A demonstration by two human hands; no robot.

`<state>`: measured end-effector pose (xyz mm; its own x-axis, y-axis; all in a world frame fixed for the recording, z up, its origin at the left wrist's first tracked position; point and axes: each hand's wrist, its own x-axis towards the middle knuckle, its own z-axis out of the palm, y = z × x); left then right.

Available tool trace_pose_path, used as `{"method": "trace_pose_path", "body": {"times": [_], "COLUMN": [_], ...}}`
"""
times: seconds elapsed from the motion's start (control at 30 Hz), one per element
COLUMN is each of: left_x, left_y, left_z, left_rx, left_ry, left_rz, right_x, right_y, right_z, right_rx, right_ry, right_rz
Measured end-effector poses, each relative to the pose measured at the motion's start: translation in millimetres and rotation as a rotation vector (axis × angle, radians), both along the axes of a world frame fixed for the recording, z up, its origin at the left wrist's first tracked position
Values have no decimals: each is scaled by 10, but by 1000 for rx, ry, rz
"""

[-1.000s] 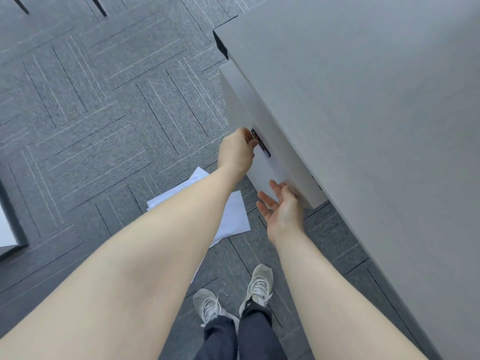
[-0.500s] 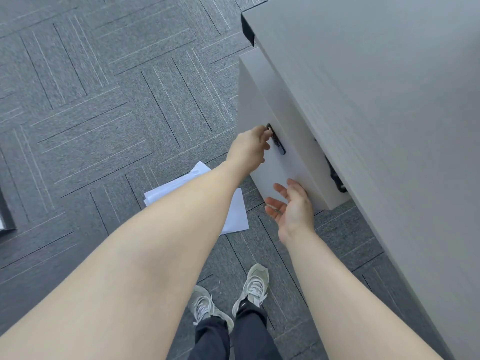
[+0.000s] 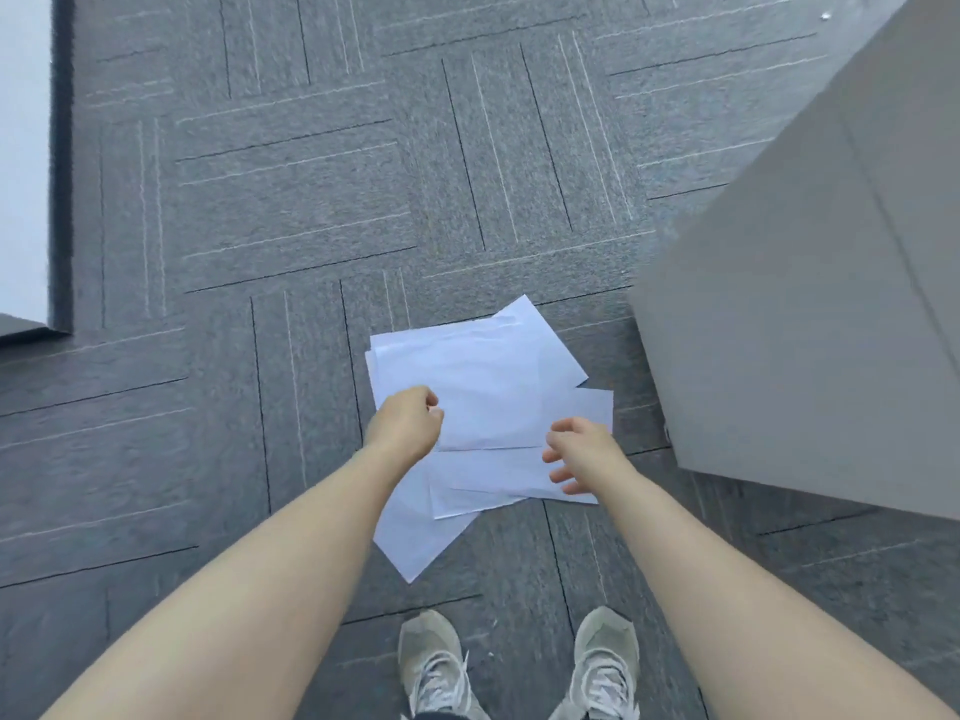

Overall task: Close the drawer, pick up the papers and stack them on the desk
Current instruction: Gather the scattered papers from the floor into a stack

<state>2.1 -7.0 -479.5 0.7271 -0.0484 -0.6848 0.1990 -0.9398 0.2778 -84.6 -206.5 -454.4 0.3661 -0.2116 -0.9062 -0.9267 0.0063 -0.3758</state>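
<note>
Several white papers (image 3: 488,397) lie fanned in a loose pile on the grey carpet, straight in front of my shoes. My left hand (image 3: 405,426) hovers over the pile's left edge with its fingers curled in and nothing held. My right hand (image 3: 579,452) hangs over the pile's right side, fingers spread and empty. The grey desk (image 3: 810,324) fills the right of the view, seen from above. The drawer front is hidden below the desk's top.
My two pale sneakers (image 3: 519,667) stand on the carpet just below the papers. A white panel with a dark edge (image 3: 31,163) runs along the far left. Grey carpet tiles (image 3: 311,200) stretch beyond the papers.
Both hands have left the drawer front and now hang over the papers. The view has swung left and down, so the papers sit in the centre and the drawer front no longer shows.
</note>
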Motion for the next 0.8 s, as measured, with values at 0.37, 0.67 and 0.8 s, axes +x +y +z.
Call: {"method": "trace_pose_path", "body": {"times": [0.37,0.67,0.8], "left_x": [1377,1561,1238], "left_y": [319,182,336], "left_z": [-2671,-2736,-2707], "left_rx": [103,236,126], "left_ry": [-238,-210,-137], "left_rz": [-295,-499,-440], "right_x": [251,258,530], "right_y": [483,543,362], "right_z": [-2913,-3162,-2993], "right_rx": [-109,-410,-432], "right_ry": [140,-37,-209], "right_rz": [-725,-437,-210]}}
